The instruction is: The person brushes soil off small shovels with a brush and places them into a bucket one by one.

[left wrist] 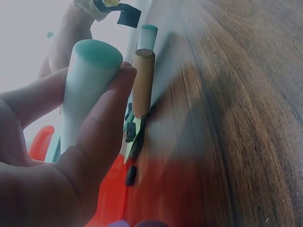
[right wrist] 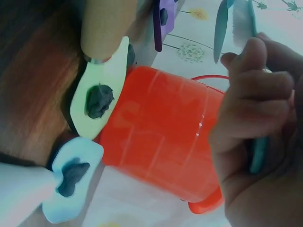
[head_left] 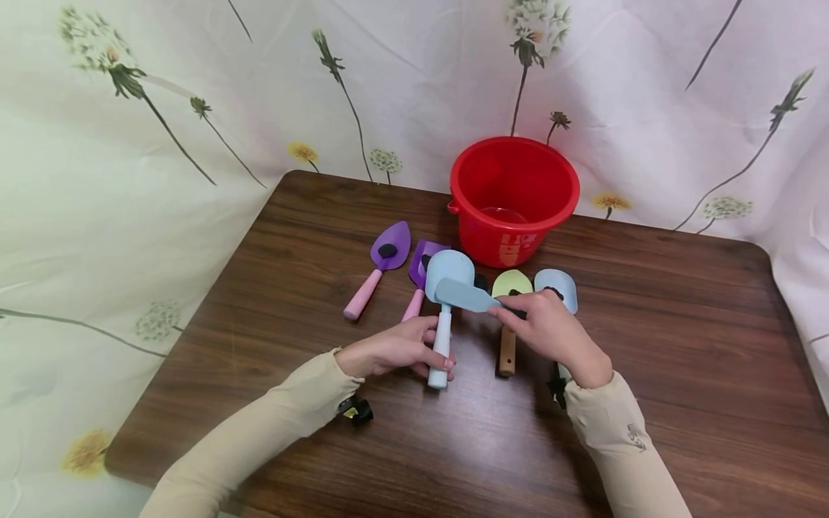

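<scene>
My left hand (head_left: 403, 344) grips the white handle of a light blue toy shovel (head_left: 451, 262), blade toward the bucket. In the left wrist view the handle (left wrist: 87, 101) with its green end cap sits between thumb and fingers. My right hand (head_left: 555, 327) pinches a flat blue-grey scraper (head_left: 463, 296), whose blade crosses over the shovel's blade in the head view; whether they touch I cannot tell. Beneath the right hand lie a green shovel (head_left: 509, 281) with a wooden handle and a pale blue shovel (head_left: 566, 283), each bearing a dark lump.
A red bucket (head_left: 512, 234) stands at the table's back edge against a flowered cloth. Two purple shovels with pink handles, one pointed (head_left: 400, 239) and one squarer (head_left: 437, 247), lie left of it with dark lumps on them. A dark lump (head_left: 481, 281) lies near the green shovel.
</scene>
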`<state>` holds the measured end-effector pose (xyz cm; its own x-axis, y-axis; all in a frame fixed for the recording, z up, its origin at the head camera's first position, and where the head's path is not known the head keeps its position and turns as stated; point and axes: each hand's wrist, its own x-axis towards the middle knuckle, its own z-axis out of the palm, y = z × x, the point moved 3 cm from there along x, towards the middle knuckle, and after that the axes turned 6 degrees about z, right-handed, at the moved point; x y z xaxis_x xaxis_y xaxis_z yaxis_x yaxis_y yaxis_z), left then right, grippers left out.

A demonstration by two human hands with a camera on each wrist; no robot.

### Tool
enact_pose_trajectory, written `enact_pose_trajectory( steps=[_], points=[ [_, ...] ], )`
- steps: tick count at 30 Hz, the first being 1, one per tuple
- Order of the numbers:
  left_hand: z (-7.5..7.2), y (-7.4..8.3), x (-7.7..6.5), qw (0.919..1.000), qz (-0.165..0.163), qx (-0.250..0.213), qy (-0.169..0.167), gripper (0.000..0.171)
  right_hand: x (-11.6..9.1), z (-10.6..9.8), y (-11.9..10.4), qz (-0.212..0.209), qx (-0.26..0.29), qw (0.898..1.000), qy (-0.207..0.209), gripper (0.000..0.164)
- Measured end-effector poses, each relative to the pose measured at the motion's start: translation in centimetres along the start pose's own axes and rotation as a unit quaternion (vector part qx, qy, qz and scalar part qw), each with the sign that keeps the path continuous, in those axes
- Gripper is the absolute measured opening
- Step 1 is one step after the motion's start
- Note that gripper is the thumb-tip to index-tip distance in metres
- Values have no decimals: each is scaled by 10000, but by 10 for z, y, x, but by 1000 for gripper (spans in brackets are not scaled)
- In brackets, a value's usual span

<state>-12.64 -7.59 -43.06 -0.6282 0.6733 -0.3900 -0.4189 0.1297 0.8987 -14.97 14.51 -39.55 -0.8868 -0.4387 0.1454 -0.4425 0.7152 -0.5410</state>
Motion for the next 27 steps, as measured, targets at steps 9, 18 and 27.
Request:
enact_pose_trajectory(
  steps=[9, 18, 27],
  points=[
    [-1, -1, 0, 9999, 12, -91, -74, 53, 2, -1, -1, -84, -732, 9964, 410, 16],
    [1, 0, -5, 9999, 17, -115, -122, 56, 5, -6, 5, 71, -1287, 9792, 1564, 13],
    [1, -2, -4, 9997, -2, -65, -219, 62, 9, -6, 7, 201, -1437, 9611, 2350, 19]
  ],
)
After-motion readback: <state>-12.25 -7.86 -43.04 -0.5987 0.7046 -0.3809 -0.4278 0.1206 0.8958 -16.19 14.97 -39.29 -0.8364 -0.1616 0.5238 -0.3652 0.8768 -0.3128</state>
